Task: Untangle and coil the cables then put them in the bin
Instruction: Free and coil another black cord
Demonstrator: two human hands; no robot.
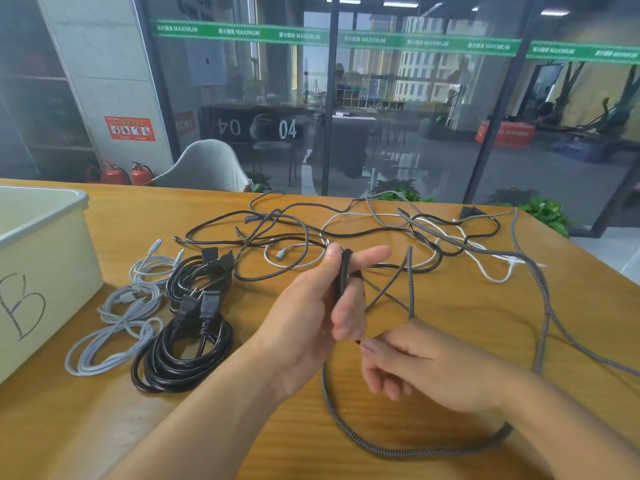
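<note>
Two hands, left (311, 306) and right (426, 365), pinching braided cable (408, 452); four coils; one bin (45, 237).

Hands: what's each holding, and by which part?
Left hand grips the braided cable, looped over its fingers. Right hand pinches the same cable just below the left hand.

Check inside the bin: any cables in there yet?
Only the bin's rim and a strip of pale inner wall show, with no cable there. Its floor is hidden by the near wall and frame edge.
</note>
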